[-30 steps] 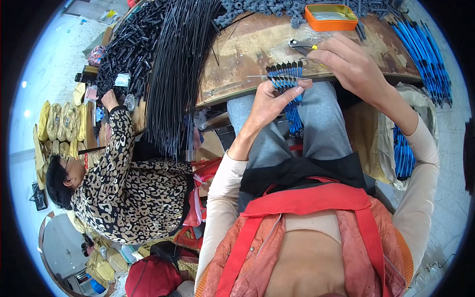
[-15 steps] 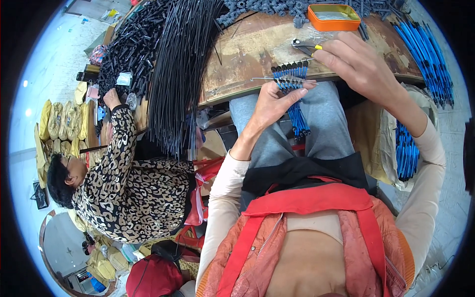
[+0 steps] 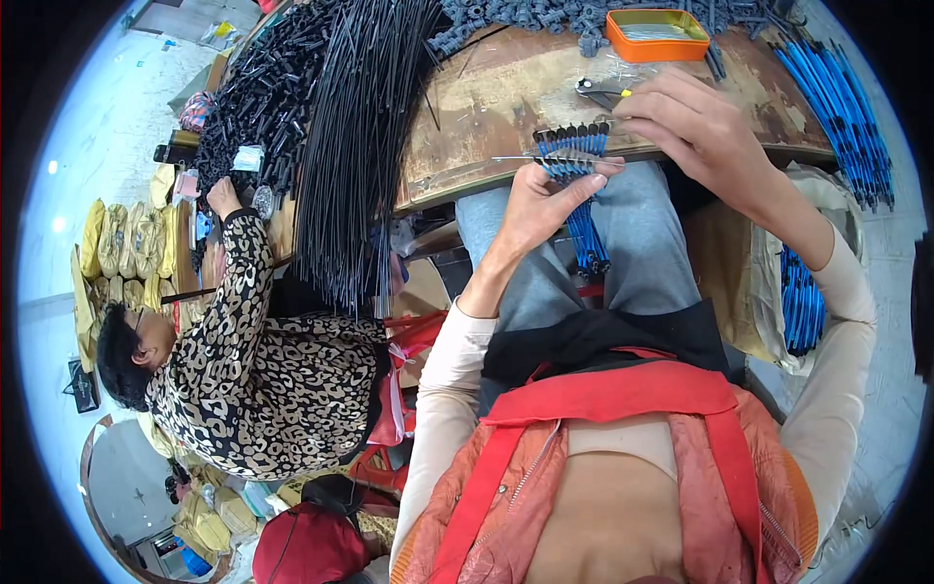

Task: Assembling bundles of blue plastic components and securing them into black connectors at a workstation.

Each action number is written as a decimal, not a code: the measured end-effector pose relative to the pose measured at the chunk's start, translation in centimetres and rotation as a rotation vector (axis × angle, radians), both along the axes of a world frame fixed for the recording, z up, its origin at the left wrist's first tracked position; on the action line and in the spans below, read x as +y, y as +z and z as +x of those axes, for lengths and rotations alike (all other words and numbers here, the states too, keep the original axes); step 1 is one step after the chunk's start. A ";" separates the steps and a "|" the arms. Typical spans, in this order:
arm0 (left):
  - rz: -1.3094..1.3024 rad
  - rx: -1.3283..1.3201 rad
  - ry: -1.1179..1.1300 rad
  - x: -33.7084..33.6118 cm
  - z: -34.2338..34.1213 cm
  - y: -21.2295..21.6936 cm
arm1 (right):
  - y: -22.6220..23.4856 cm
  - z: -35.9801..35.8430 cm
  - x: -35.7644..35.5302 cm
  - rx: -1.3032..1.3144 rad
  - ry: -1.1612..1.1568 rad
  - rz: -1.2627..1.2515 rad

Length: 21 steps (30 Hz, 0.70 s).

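My left hand [image 3: 545, 206] is closed around a row of blue rods with black end fittings [image 3: 587, 234], held over my lap by the table's front edge. A thin metal wire [image 3: 516, 158] runs crosswise through the row near my thumb and sticks out on the left. My right hand [image 3: 696, 127] hovers just right of the rods' upper ends, its fingers drawn together. Whatever lies between those fingertips is too small to make out. Behind them, pliers [image 3: 592, 90] with a yellow handle lie on the tabletop, partly hidden by the hand.
An orange tin [image 3: 657, 49] of thin metal pins stands at the back. Black rods [image 3: 355, 146], small black parts [image 3: 258, 117] and grey fittings [image 3: 545, 14] are heaped along the table. Blue rods [image 3: 842, 117] lie right, more in a sack [image 3: 769, 282]. A co-worker [image 3: 263, 380] reaches in from the left.
My right hand has shifted slightly right, away from the rods' upper ends. My left hand keeps its grip on the row with little movement. The wire's left end now looks straighter.
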State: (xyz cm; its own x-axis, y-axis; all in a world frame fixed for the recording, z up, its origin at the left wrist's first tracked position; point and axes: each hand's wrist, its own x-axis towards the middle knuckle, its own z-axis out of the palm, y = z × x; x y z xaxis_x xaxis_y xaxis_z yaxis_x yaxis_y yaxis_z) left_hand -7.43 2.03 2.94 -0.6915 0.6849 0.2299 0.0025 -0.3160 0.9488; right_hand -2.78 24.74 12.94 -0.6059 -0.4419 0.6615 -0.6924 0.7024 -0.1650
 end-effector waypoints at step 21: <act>-0.164 -0.026 0.125 0.0 3.2 6.3 | -1.5 -3.3 0.1 -0.678 0.166 -0.845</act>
